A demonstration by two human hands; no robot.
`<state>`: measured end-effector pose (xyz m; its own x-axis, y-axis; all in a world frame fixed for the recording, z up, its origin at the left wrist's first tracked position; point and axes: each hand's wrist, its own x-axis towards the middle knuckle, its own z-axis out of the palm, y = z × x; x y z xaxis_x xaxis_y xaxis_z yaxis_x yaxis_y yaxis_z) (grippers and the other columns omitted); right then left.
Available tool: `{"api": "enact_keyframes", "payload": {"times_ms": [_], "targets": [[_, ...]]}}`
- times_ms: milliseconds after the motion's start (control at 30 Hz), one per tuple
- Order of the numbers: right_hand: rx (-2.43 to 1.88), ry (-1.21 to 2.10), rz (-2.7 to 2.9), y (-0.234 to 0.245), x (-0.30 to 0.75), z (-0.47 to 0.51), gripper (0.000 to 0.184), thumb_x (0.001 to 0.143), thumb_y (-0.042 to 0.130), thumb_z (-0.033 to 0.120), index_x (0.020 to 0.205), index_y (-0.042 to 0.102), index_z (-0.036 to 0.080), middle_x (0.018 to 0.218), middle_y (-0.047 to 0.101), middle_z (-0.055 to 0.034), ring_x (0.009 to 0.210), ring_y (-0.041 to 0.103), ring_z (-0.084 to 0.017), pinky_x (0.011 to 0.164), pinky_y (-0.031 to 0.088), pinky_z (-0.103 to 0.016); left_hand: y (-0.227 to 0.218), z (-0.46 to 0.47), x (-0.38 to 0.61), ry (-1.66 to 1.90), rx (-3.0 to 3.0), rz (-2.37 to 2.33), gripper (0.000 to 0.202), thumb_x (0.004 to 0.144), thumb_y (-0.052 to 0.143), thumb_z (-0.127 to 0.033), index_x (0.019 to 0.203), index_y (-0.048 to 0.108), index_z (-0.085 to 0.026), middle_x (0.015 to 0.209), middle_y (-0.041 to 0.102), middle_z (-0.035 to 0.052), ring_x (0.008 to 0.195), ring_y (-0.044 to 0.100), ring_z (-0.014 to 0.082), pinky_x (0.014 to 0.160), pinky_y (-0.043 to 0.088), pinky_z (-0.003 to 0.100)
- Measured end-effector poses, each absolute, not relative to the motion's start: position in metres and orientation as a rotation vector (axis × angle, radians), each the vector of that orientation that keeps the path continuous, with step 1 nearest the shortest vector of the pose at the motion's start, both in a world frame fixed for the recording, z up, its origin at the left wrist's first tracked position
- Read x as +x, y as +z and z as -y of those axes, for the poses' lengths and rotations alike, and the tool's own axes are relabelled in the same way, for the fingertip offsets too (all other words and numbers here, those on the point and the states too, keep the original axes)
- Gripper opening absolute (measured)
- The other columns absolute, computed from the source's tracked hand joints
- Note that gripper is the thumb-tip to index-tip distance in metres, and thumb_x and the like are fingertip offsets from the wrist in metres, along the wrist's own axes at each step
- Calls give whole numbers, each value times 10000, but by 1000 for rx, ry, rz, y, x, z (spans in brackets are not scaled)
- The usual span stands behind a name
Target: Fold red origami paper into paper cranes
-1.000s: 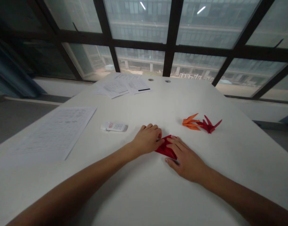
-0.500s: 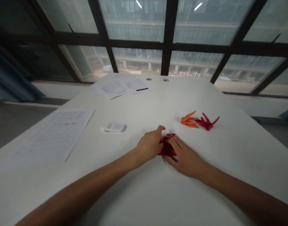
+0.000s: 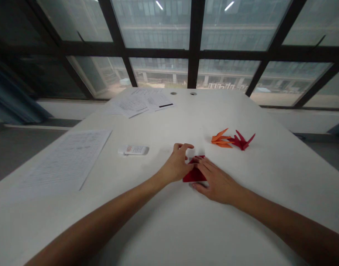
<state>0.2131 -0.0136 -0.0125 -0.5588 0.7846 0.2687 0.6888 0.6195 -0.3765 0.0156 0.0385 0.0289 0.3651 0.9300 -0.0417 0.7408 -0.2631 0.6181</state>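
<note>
A folded piece of red paper [image 3: 192,176] lies flat on the white table, partly covered by my hands. My right hand [image 3: 213,181] rests on its right side, fingers stretched out over the paper and thumb near its lower edge. At the paper's left edge is my left hand [image 3: 178,162], its thumb touching the paper and its other fingers raised and apart. Beyond my right hand, an orange origami crane [image 3: 221,140] and a red origami crane [image 3: 241,141] stand side by side.
A white remote-like object [image 3: 134,149] with printed markings lies left of my hands. One printed sheet [image 3: 67,159] is near the table's left edge, and several papers [image 3: 141,102] overlap at the far end. Two cable holes are near the window.
My left hand's fingers have lifted and spread away from the paper. More of the red paper shows at its lower left. My right hand stays on it.
</note>
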Motion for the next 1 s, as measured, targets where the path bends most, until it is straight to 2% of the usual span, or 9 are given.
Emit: {"api": "enact_keyframes", "payload": {"times_ms": [133,233,333,500,567,633,733,800,1000], "targets": [[-1146,353,2418,-15,213,13,508,926,665,326,1391,594,135,1526,552,-213,1464,483,-338,1261,337,-580,38,-32,13,288,2143,-1575,207,922,599,-318,1048,684,-177,981,707,134,940,716,305,870,554,464],[-1140,365,2416,-14,213,13,472,912,658,276,1359,618,132,1549,531,-202,1477,468,-325,1272,326,-565,42,-23,13,187,2141,-1682,259,915,604,-374,830,698,-148,914,718,203,1010,698,410,903,495,556],[-1144,372,2418,-12,212,13,474,899,663,265,1350,618,127,1539,543,-197,1478,466,-313,1280,314,-550,42,-22,12,169,2095,-1668,290,880,632,-413,751,685,-159,881,727,201,998,697,409,883,486,519],[-1157,365,2368,-13,211,15,587,889,696,318,1434,553,155,1561,514,-191,1467,474,-322,1247,371,-548,36,-38,10,237,1836,-1415,265,846,602,-400,698,643,-184,566,635,60,596,646,234,637,477,340],[-1169,359,2305,-14,212,14,674,857,738,341,1473,518,180,1571,504,-172,1460,474,-332,1240,372,-559,34,-40,13,324,1689,-1307,268,884,526,-413,787,624,-183,629,653,45,556,608,181,555,446,287],[-1183,379,2171,-13,213,12,632,835,748,305,1432,565,206,1528,555,-150,1413,511,-339,1230,358,-580,34,-38,17,417,1567,-1209,304,918,469,-460,880,593,-184,774,683,60,629,627,167,539,447,261],[-1203,709,1704,-8,216,6,320,855,716,268,1172,727,228,1237,737,-102,1206,632,-322,1147,417,-555,41,-33,21,526,1446,-1031,448,943,436,-608,923,580,-185,937,675,83,797,655,175,629,503,270],[-1168,1014,1302,-3,216,1,176,863,728,330,996,757,219,1023,775,-68,1052,679,-296,1061,474,-502,46,-33,21,667,1386,-907,507,949,450,-657,881,594,-175,919,644,73,831,628,174,692,507,283],[-1030,1364,860,6,207,-8,288,784,794,427,950,721,202,950,794,-59,909,736,-244,887,570,-403,39,-41,14,920,1590,-1001,317,937,643,-495,949,608,-180,878,620,14,813,557,142,741,445,275]]}}
